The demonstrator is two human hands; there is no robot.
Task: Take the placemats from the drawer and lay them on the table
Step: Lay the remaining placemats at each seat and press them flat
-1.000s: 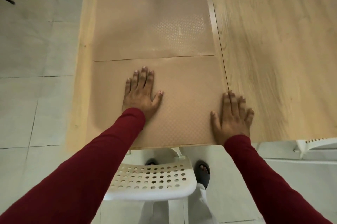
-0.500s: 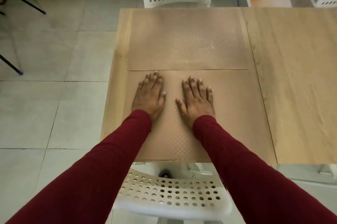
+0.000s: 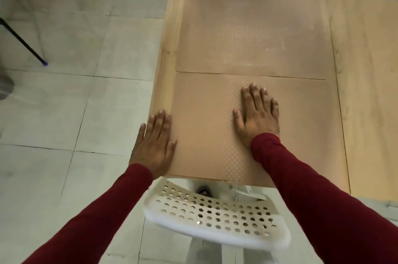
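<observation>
Since half a second ago the left hand (image 3: pixel 153 145) has slid to the near mat's (image 3: pixel 206 126) left edge — both hands flat, fingers spread, holding nothing, right hand (image 3: pixel 257 117) pinning it on the counter (image 3: pixel 370 91), likely smoothing.

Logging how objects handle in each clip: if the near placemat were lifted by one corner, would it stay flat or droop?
The near placemat looks thin, lying flush on the table, so it would probably droop. Its dotted texture suggests some grip, likely resisting sliding. It seems light: both flat hands, left hand and right hand, merely smooth it.
</observation>
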